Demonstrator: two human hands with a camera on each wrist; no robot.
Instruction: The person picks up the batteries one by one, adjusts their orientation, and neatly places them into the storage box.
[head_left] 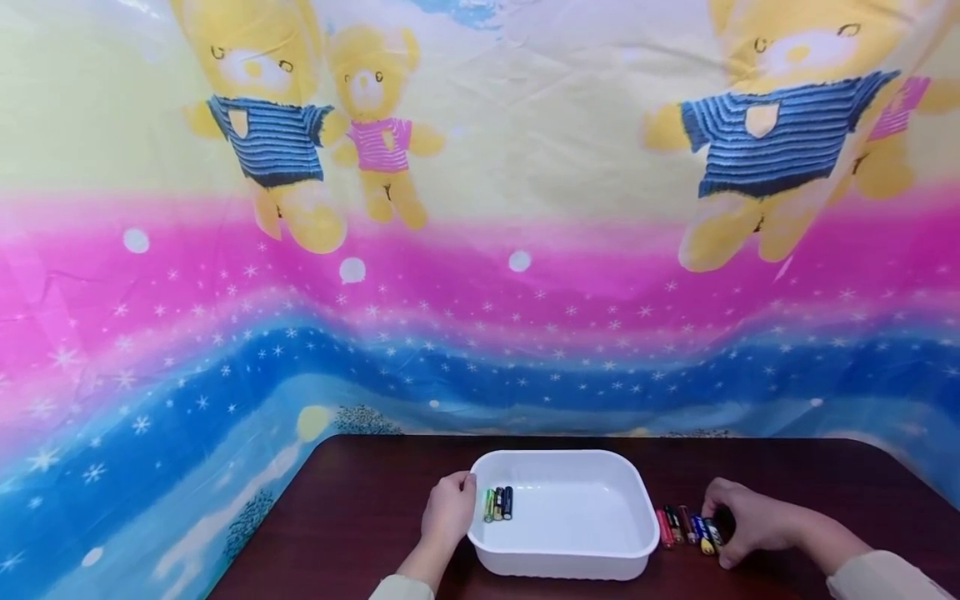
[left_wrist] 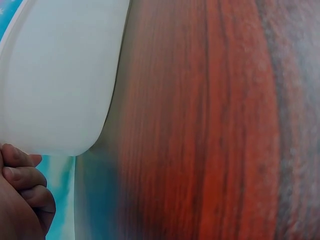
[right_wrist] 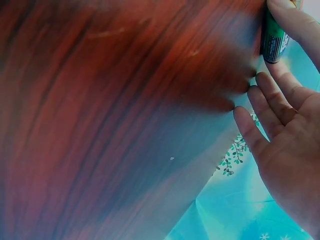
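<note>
A white tray (head_left: 570, 565) stands on the dark wooden table, three batteries (head_left: 498, 504) side by side at its left inside. My left hand (head_left: 450, 510) grips the tray's left rim, with fingers curled at the tray's (left_wrist: 60, 90) edge in the left wrist view. Right of the tray lies a row of several batteries (head_left: 683, 525) in red, dark, blue and other colours. At the row's right end, my right hand (head_left: 757, 521) has thumb and a finger on the two ends of a battery (right_wrist: 274, 42); the other fingers of this hand (right_wrist: 295, 130) are spread on the table.
The brown table (head_left: 360, 500) has rounded far corners. Behind it hangs a curtain (head_left: 480, 325) printed with yellow bears, pink and blue bands and snowflakes.
</note>
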